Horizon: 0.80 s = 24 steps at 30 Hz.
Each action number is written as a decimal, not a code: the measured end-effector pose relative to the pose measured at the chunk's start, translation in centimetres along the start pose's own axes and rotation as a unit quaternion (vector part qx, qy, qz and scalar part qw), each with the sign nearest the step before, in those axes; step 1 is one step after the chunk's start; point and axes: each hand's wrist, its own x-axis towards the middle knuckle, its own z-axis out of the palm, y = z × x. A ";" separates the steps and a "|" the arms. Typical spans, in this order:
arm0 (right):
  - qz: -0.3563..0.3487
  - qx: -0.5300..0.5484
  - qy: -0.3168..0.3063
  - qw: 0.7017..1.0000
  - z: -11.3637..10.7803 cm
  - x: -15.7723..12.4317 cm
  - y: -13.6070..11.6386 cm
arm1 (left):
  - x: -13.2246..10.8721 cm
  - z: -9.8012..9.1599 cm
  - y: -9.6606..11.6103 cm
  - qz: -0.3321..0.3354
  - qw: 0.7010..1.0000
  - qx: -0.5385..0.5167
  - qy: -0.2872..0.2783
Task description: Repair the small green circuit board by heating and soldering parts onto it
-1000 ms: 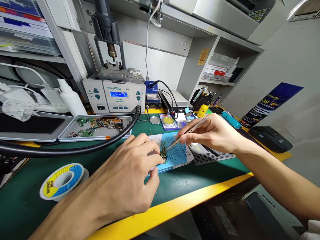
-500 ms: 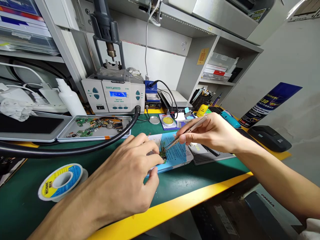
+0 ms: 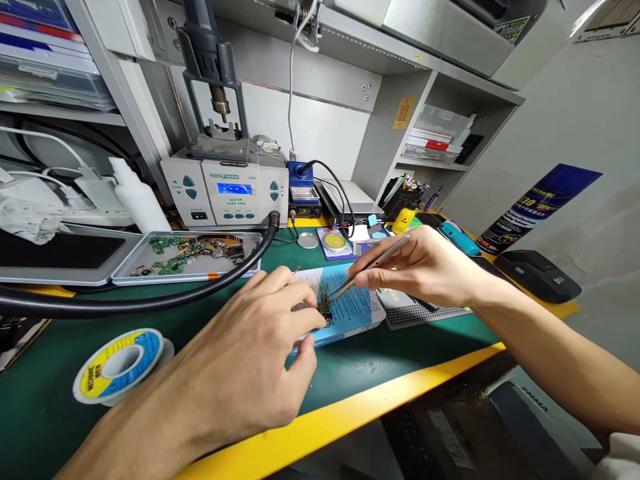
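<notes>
A pair of metal tweezers [image 3: 379, 263] is pinched in my right hand [image 3: 425, 270], its tips pointing down and left. They reach the upper part of a small green circuit board [image 3: 325, 313]; whether they grip anything there is too small to tell. My left hand [image 3: 273, 333] has its fingers bent over the board's left side and steadies it against the surface below. Those fingers hide part of the board. Under it lies a blue and white box [image 3: 353, 310] with printed text.
A hot air station [image 3: 230, 193] stands behind, its black hose [image 3: 150, 303] curving across the left. A tray [image 3: 123, 273] holds loose circuit boards. A solder wire spool [image 3: 117, 367] lies near my left forearm. A spray can [image 3: 540, 207] stands at the right.
My right hand and the tweezers have shifted very slightly left. My left hand keeps its hold on the circuit board, and the whole view has moved a touch.
</notes>
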 end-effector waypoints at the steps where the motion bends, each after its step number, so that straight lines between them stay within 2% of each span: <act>1: 0.002 -0.004 -0.002 1.000 0.0 0.0 -0.1 | 0.0 0.0 0.0 0.000 1.000 0.000 0.000; 12: 0.026 0.000 0.004 1.000 -0.1 0.0 0.3 | -0.1 0.0 0.0 0.002 1.000 0.006 0.000; 24: 0.047 0.057 -0.002 0.997 -0.2 0.1 1.1 | 0.1 0.0 0.0 0.000 1.000 -0.001 0.000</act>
